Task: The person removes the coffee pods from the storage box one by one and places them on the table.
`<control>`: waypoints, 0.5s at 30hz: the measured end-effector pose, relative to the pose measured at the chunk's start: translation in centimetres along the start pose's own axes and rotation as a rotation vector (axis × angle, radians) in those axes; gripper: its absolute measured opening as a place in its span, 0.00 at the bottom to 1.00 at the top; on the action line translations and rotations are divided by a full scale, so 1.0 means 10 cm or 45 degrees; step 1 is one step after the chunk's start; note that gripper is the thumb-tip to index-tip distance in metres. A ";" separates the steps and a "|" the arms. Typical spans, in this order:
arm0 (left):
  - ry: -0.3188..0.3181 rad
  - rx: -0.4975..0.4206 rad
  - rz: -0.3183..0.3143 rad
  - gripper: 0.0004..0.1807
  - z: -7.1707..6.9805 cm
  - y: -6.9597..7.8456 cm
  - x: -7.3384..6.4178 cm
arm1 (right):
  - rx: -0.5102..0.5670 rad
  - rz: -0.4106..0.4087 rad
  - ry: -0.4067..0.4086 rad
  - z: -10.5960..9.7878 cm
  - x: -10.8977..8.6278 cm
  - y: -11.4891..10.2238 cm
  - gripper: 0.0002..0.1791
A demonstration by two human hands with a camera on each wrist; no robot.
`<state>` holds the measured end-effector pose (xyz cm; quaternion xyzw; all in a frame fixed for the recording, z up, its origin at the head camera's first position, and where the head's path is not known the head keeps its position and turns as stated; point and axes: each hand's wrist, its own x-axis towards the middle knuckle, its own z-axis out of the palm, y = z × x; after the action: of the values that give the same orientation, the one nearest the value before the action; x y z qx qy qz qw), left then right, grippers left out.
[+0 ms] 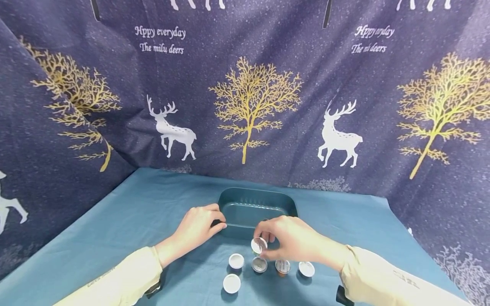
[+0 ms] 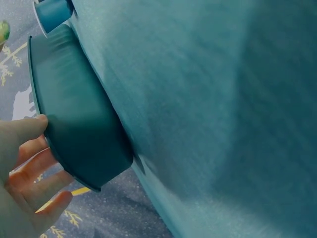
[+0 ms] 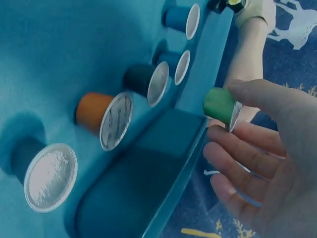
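My right hand [image 1: 292, 238] pinches a green coffee capsule [image 3: 219, 106] between thumb and fingers, just in front of a dark teal rectangular bin [image 1: 239, 231]. The capsule's silvery lid [image 1: 259, 245] faces up in the head view. At the bin's left side, my left hand [image 1: 201, 222] holds the rim, thumb on the outer edge in the left wrist view and the other fingers past it. On the cloth nearby stand an orange capsule [image 3: 92, 114], a dark green capsule [image 3: 138, 78] and a blue capsule [image 3: 177, 19]. The right hand hides part of the bin.
Another blue capsule [image 3: 170, 59] and a dark capsule [image 3: 29, 153] stand in the same group before the bin. A teal cloth [image 1: 160, 195] covers the table. Behind it hangs a dark curtain [image 1: 268, 38] printed with deer and trees.
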<state>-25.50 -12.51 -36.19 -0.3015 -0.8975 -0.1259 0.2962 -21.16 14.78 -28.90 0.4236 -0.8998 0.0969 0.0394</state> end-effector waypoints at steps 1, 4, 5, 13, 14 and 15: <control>0.003 0.004 0.001 0.04 0.00 0.00 0.00 | 0.004 -0.001 0.006 0.01 -0.01 -0.01 0.11; 0.001 0.009 0.002 0.04 0.00 0.00 0.00 | 0.029 0.018 0.001 0.03 -0.05 -0.07 0.11; 0.000 0.008 0.002 0.04 0.00 0.00 0.00 | 0.036 0.019 -0.006 0.05 -0.07 -0.09 0.11; 0.002 0.007 0.009 0.04 0.01 -0.01 -0.01 | 0.025 -0.065 -0.034 0.19 -0.17 -0.17 0.13; 0.001 0.009 0.010 0.04 0.01 -0.01 -0.01 | 0.024 -0.072 -0.034 0.20 -0.18 -0.17 0.13; 0.001 0.009 0.010 0.04 0.01 -0.01 -0.01 | 0.023 -0.079 -0.034 0.22 -0.19 -0.18 0.13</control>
<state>-25.57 -12.56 -36.31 -0.3040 -0.8966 -0.1218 0.2980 -18.59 14.62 -31.08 0.4530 -0.8857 0.0980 0.0264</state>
